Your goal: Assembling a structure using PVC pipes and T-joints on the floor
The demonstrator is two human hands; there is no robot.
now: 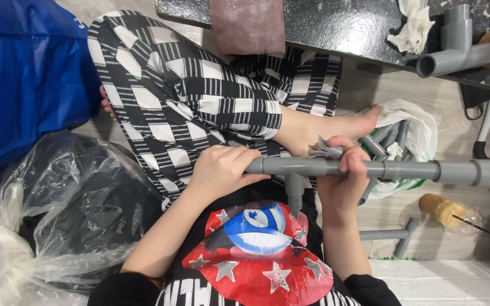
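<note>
I see loose trousers (199,96) in a black-and-white check with fine stripes, and a black top (256,266) with pushed-up black sleeves, printed at six o'clock with a red shape, grey stars and a blue-white disc. Feet are bare.

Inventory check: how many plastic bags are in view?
3. Blue bag top left; clear bag bottom left; white bag of pipe pieces right of the foot. More may be hidden.

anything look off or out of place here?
Nothing damaged or spilled. Mild clutter: a small grey plastic pipe tee piece lies loose on the floor beside a clear plastic cup tipped on its side. The left hand and right hand grip the long grey plastic pipe assembly level.
</note>
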